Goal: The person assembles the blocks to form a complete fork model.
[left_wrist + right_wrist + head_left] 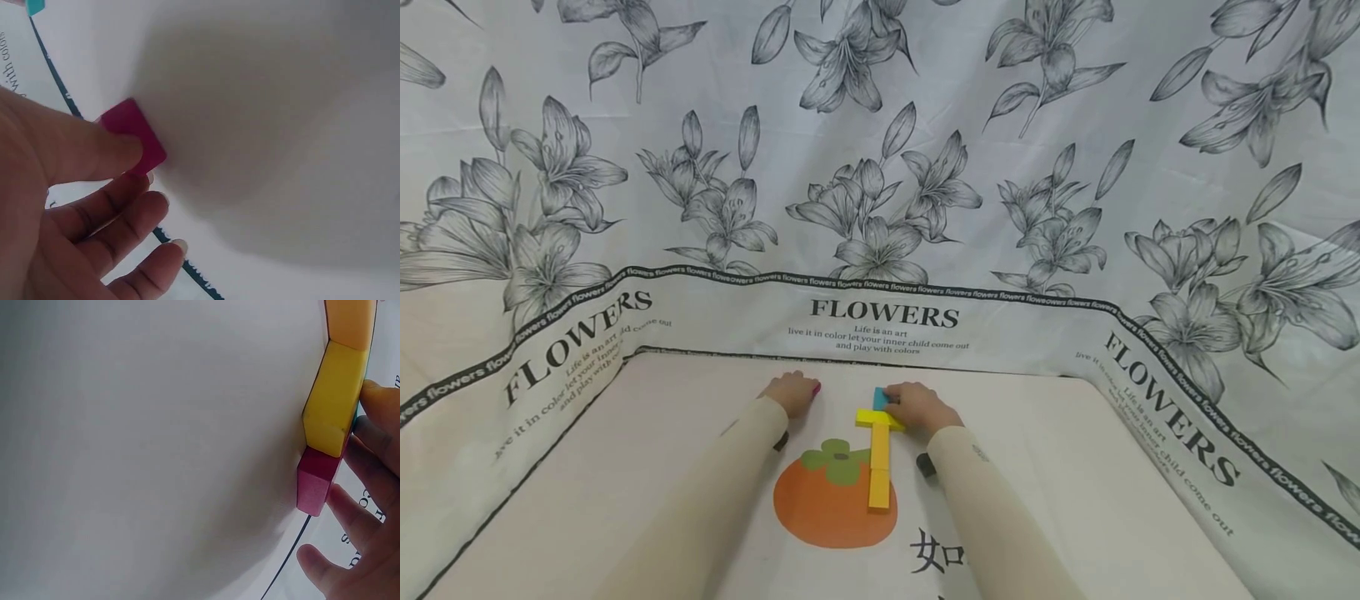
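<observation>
My left hand (pixel 790 392) pinches a small magenta block (pixel 134 134) between thumb and index finger near the table's far edge; its other fingers are loosely bent. My right hand (pixel 921 406) is at the right side of a blue block (pixel 878 398). In the right wrist view its fingers lie along a second magenta block (pixel 315 487), which touches the end of a yellow block (pixel 334 400). The hand mostly hides this magenta block in the head view. The yellow block lies crosswise below the blue one, above two orange-yellow blocks (pixel 879 475) in a line.
The pale table cover (pixel 1037 483) bears a printed orange persimmon (pixel 820 508) under the block line and dark characters (pixel 936 550) to its right. A flower-printed curtain (pixel 880 208) rises behind the table. Small dark wrist devices (pixel 927 464) show under the sleeves.
</observation>
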A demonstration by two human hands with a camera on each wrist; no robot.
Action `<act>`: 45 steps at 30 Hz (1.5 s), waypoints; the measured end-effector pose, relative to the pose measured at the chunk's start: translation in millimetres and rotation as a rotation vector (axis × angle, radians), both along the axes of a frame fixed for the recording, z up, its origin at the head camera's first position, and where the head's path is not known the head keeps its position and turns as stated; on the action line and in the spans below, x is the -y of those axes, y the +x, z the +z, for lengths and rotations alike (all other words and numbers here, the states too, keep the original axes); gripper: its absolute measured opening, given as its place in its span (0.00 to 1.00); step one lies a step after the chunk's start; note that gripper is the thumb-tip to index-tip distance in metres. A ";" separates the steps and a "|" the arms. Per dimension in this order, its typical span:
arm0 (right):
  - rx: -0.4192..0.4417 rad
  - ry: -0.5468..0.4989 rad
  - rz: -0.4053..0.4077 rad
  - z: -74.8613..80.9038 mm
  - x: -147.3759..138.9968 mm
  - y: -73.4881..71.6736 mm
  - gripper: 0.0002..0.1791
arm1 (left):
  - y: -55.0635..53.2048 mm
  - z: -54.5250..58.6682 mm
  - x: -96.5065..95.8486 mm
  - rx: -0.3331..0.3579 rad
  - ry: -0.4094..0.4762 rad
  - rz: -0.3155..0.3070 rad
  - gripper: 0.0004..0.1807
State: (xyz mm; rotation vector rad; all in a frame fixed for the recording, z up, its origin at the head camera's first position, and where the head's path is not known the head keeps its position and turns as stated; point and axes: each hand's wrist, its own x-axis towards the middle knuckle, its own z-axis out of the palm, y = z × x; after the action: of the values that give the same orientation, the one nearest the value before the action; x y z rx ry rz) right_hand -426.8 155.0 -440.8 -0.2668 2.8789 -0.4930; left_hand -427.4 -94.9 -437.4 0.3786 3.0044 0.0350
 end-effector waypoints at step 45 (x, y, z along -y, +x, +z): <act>0.012 0.048 -0.022 4.3 4.3 5.5 0.27 | 1.1 -5.2 -23.7 -0.048 0.151 0.071 0.14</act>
State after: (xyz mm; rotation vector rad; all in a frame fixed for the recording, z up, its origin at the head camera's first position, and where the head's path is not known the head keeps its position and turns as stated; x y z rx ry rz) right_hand -421.3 150.8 -436.4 -0.2235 2.8809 -0.4279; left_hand -426.3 -71.1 -442.6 0.2910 3.0705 0.2641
